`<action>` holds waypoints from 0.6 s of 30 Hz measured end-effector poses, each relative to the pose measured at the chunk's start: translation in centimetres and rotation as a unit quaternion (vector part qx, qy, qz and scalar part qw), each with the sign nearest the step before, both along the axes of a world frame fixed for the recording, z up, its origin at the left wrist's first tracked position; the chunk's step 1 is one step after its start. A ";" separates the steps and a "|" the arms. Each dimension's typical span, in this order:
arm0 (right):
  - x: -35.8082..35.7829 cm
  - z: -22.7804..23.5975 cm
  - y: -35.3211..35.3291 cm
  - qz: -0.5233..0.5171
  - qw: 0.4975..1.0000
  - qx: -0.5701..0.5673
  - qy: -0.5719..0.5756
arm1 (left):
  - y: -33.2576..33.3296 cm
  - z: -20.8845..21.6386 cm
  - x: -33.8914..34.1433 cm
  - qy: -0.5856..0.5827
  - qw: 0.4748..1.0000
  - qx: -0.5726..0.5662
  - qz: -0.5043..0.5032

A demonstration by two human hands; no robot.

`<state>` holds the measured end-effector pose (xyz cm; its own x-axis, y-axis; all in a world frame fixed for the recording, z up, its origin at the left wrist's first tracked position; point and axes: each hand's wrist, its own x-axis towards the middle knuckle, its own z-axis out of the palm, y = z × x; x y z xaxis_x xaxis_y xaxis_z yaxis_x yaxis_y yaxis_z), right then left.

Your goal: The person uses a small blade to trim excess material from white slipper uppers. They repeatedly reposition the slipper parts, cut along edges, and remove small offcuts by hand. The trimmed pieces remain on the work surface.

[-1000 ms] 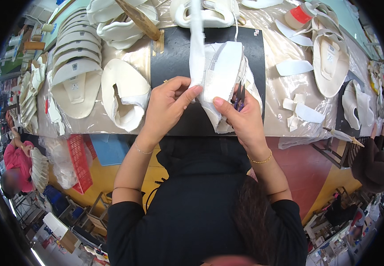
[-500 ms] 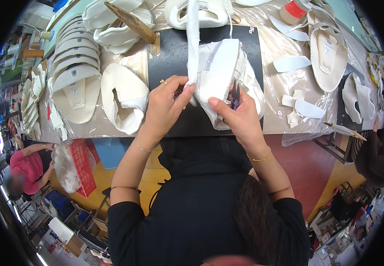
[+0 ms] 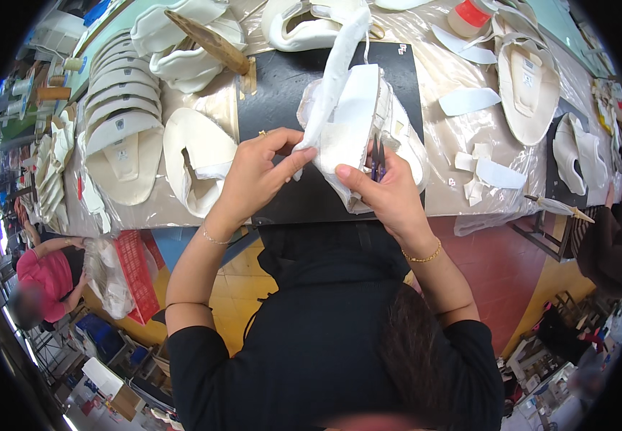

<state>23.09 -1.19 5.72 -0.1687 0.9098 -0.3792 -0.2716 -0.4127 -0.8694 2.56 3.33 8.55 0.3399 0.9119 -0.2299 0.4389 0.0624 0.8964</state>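
My left hand (image 3: 264, 171) pinches the lower end of a long white fabric strip (image 3: 339, 63), which leans up and across a white shoe upper (image 3: 360, 100). Fingers and thumb of my right hand (image 3: 388, 181) grip the shoe upper by its right side. A small pair of dark scissors (image 3: 378, 156) is also held in that hand, blades pointing away from me. Beneath the upper lies a black work mat (image 3: 275, 86). Whether the strip is joined to the upper is hidden by my left fingers.
Left of the mat lies another shoe upper (image 3: 217, 151), beside a row of overlapping uppers (image 3: 124, 136). A wooden stick (image 3: 210, 43) rests behind them. On the right are white offcuts (image 3: 499, 175), another upper (image 3: 526, 93) and a red-banded container (image 3: 469, 16). A co-worker (image 3: 41, 276) is at far left.
The strip has swung from nearly upright to leaning right over the shoe upper. My left hand has shifted slightly down and left. My right hand keeps the scissors and the upper.
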 end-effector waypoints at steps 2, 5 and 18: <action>-0.1 0.0 0.0 0.002 1.000 0.001 0.006 | -0.1 0.2 0.1 0.004 1.000 0.026 -0.008; 0.0 0.3 0.1 0.010 1.000 -0.007 -0.001 | -0.1 0.2 0.2 0.009 0.998 0.059 -0.019; 1.1 1.0 0.8 0.030 0.994 -0.092 0.048 | 0.8 -0.8 -0.6 -0.170 0.973 -0.155 -0.005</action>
<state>24.17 -0.37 6.77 -0.2644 0.8131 -0.5187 -0.3186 -0.5813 -0.7487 1.97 4.17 7.74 0.4530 0.8131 -0.3656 0.1229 0.3492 0.9290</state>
